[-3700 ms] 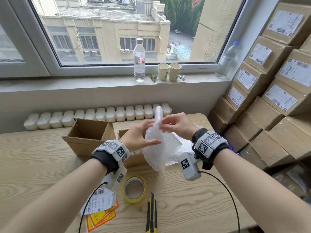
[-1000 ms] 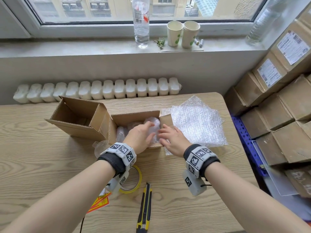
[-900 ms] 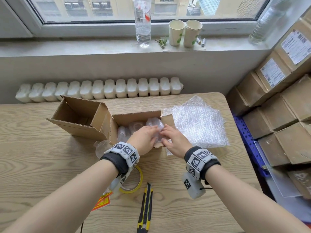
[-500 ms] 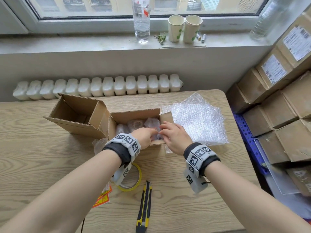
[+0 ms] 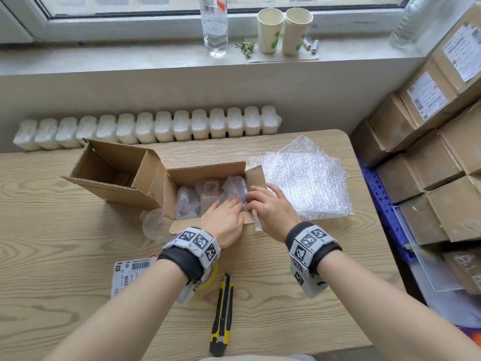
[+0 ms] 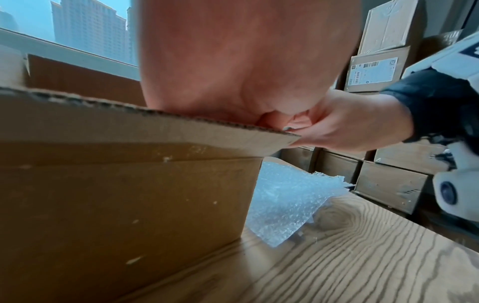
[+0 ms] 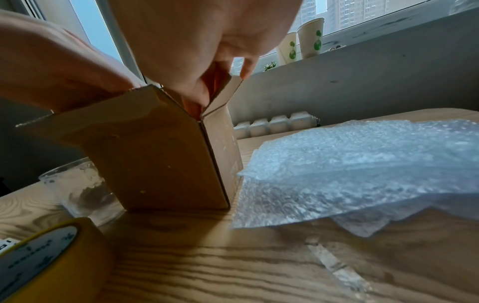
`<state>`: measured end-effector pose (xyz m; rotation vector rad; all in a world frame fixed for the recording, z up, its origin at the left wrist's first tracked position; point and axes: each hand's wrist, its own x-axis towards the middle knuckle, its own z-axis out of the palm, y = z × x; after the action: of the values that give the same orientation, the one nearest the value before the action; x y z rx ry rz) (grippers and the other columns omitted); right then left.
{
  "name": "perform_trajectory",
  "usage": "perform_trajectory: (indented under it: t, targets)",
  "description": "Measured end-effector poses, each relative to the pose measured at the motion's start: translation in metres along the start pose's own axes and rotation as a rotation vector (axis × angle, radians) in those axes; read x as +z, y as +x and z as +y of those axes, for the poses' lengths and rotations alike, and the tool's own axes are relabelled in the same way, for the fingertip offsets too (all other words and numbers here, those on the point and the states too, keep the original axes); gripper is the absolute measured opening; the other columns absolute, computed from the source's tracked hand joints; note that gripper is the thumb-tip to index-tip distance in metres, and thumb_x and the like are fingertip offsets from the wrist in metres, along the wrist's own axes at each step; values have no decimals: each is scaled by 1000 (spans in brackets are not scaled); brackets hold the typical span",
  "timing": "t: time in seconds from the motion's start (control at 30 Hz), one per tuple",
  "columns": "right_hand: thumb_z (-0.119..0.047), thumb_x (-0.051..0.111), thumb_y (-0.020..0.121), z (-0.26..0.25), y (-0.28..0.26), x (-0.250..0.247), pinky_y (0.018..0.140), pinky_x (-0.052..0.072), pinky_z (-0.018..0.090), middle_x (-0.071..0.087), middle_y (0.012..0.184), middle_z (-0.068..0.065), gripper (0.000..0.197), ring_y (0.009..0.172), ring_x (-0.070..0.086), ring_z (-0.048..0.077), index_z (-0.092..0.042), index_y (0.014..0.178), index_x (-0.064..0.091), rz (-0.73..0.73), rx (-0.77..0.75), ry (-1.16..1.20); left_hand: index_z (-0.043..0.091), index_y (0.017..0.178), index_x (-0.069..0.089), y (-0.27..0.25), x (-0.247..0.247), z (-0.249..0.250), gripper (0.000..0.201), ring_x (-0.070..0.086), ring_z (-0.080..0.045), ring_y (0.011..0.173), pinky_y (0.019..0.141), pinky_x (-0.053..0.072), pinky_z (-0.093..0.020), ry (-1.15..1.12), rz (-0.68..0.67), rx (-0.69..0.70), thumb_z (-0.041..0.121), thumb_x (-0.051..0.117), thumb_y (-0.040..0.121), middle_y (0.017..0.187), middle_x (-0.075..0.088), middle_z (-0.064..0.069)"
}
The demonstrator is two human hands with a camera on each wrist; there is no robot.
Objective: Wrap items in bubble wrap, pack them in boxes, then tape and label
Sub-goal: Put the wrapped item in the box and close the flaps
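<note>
Evidently to seat it snugly, a bubble-wrapped item (image 5: 235, 190) is pressed into the open box (image 5: 208, 171) at its 3 o'clock end by the left hand (image 5: 224, 222) and right hand (image 5: 270, 208), held close together, fingertips touching the wrap.

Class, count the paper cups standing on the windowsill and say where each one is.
2: left cup and right cup stand touching, right of the water bottle. None looks hidden.
</note>
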<state>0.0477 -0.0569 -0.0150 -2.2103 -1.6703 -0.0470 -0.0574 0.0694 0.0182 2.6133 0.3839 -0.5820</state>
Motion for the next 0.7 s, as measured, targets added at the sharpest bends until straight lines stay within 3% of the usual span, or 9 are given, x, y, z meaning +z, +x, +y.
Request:
perform_trajectory:
  t: [0.07,0.1,0.17,0.23,0.4,0.57,0.7]
  targets:
    - [-8,37,80,-1,-3,1,107,32,40,67,110,8,33,114,59,26,-10,87,69,1,33,16,14,138,35,3,-1,-3,43,25,-12,139,117,10,-39,-25,8,17,25,22,99,150,34,-4]
    - [-7,38,81,-1,-5,2,106,37,42,65,115,10,32,116,58,28,-8,92,69,5,50,18,15,134,35,4,0,-4,40,32,-12,135,116,11,-40,-59,29,22,24,24,97,144,41,-5]
    - [4,55,76,1,-8,2,106,39,46,62,121,14,29,121,54,31,-5,100,67,13,68,18,15,133,29,6,2,-5,40,39,-12,130,116,11,-40,-129,45,25,24,26,95,138,47,-5]
    - [11,68,65,2,-11,3,107,35,45,60,124,15,42,122,53,32,-3,105,66,10,78,22,16,131,32,9,4,-5,38,42,-11,127,117,8,-37,-131,14,26,25,25,95,136,49,-6]
    - [7,71,66,2,-10,3,109,32,44,57,129,14,48,126,50,30,-5,112,64,-60,92,9,16,126,43,16,0,-5,38,45,-12,125,117,7,-40,-94,-61,3,27,20,97,135,51,-5]
    - [-2,73,71,-5,-8,-6,106,35,42,58,130,13,48,123,53,29,-4,117,62,-89,97,-48,18,113,54,2,-9,-3,33,56,-21,109,104,29,-35,-107,93,-18,33,28,100,112,65,-3]
    - [-5,73,74,-13,-7,-21,100,44,43,57,130,14,44,121,54,30,-4,116,62,-72,160,-87,17,114,54,-7,-14,-1,37,57,-27,108,95,39,-36,-126,156,-87,38,28,100,113,65,-8]
